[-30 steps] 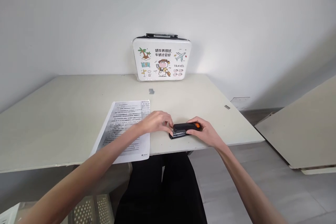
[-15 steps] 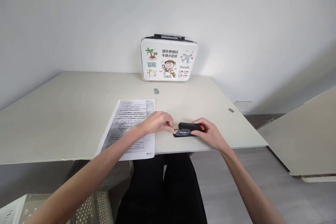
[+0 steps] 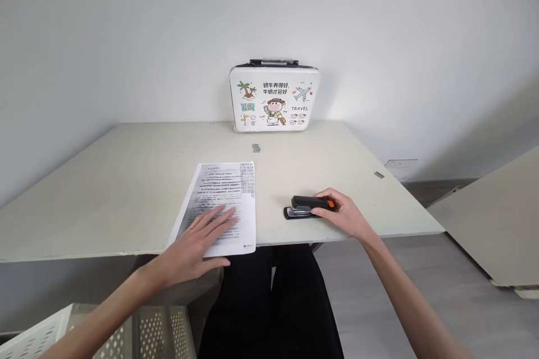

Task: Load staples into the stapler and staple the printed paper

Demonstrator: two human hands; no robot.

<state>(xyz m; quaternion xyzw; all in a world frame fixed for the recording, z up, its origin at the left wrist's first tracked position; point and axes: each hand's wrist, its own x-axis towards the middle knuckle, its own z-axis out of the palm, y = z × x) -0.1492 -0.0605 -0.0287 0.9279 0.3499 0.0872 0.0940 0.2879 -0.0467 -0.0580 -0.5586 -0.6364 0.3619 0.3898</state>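
A black stapler (image 3: 304, 206) with an orange rear end lies on the pale table (image 3: 126, 179), near its front edge. My right hand (image 3: 343, 215) is closed around the stapler's rear. Left of it a printed paper sheet (image 3: 225, 199) lies flat. My left hand (image 3: 197, 241) rests open on the sheet's near left corner, fingers stretched out. A small strip of staples (image 3: 256, 148) lies farther back on the table.
A white cartoon-printed case (image 3: 274, 98) with a black handle stands against the wall at the table's back. A perforated white basket (image 3: 105, 331) sits on the floor at lower left. Another pale board (image 3: 497, 219) lies at the right.
My left hand has left the stapler's front and moved down-left onto the paper, opening flat. My right hand stays on the stapler.
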